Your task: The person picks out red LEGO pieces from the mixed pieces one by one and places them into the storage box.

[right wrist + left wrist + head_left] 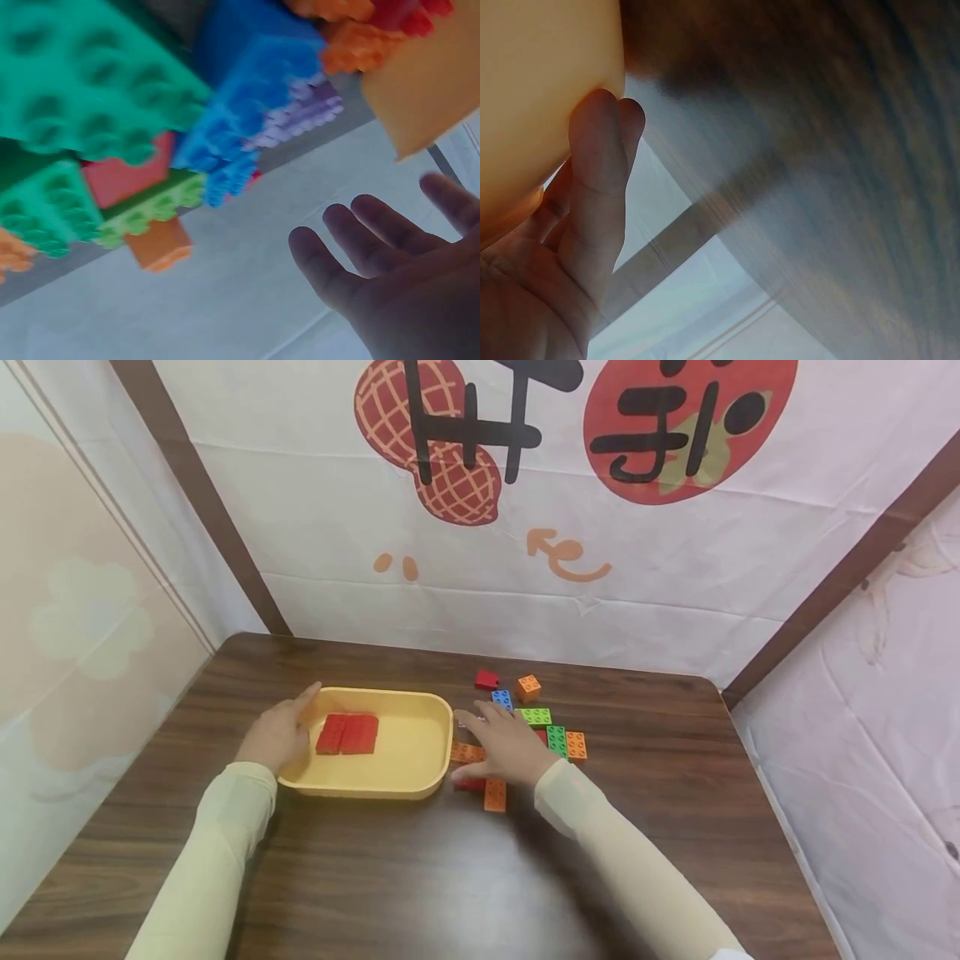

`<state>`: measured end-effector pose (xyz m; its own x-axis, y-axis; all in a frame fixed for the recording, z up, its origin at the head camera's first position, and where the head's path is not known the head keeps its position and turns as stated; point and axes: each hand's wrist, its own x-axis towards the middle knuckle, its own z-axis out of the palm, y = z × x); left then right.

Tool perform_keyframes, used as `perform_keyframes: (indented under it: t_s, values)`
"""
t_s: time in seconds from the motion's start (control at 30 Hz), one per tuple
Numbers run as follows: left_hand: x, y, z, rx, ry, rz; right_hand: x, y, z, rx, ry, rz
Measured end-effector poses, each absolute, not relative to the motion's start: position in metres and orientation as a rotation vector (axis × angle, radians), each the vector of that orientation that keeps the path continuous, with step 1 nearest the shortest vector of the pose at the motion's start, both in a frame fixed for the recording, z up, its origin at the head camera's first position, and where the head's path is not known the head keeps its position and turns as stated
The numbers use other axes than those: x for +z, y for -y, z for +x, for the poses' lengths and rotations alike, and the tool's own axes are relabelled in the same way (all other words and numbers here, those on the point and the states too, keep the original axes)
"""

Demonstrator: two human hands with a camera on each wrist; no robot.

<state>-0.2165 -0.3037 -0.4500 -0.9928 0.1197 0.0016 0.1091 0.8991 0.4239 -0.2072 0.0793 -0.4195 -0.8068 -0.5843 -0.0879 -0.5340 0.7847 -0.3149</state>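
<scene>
a dark brown wooden table (420, 877) with a glossy top catches a pale glare near its front edge. behind it hangs a creased white cloth backdrop (525, 585) printed with a peanut (442, 452), a red strawberry (686, 422) and black lettering. brown strips (198, 502) frame the corners; pale panels flank both sides.

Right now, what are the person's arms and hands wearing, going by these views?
Both arms are covered to the wrist by close-fitting pale yellow sleeves, plain and unmarked. The left hand and right hand are bare: no gloves, rings, watch or straps show in any view.
</scene>
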Motion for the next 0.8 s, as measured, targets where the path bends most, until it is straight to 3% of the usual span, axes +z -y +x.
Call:
perform_keyframes:
  t_s: [0.57, 0.8]
  values:
    - [-0.45, 0.305, -0.22, 0.677, -3.023, 0.171, -0.455, -0.085, -0.187, -0.16, -2.83, -1.009]
    - [-0.449, 0.304, -0.221, 0.677, -2.998, 0.162, -0.453, -0.087, -0.189, -0.241, -2.858, -0.985]
